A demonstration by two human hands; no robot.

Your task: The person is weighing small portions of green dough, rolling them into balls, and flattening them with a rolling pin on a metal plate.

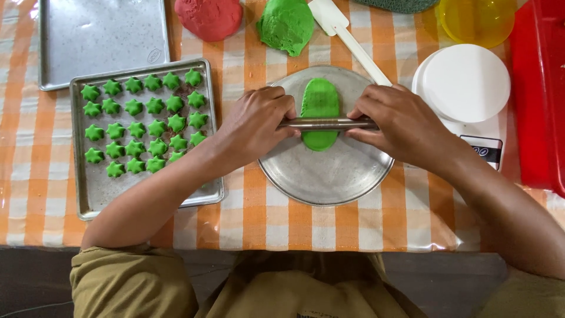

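- Steel rolling pin (327, 123), thin and bare, lies crosswise over a green dough slab (320, 113); fingers of both hands curl closed over its two ends.
- Left hand (256, 125) grips the left end, knuckles up, wrist bent inward; right hand (403, 125) mirrors it on the right end. Forearms come in from the near corners, elbows spread.
- Slab sits on a round metal plate (329, 176) mid-bench, already flattened to a long oval, pin across its middle; near tip looks thicker, so rolling seems partway.
- Baking tray (94, 194) to the left holds rows of green star shapes (144, 126); its near strip is bare, so more could fit.
- Far side: empty tray (100, 35), red dough lump (209, 17), uncut green dough lump (286, 25), white spatula (347, 38).
- Right: white kitchen scale (468, 88), yellow bowl (477, 20), red container (538, 94).
- Bench (265, 218) covered in orange-checked cloth.
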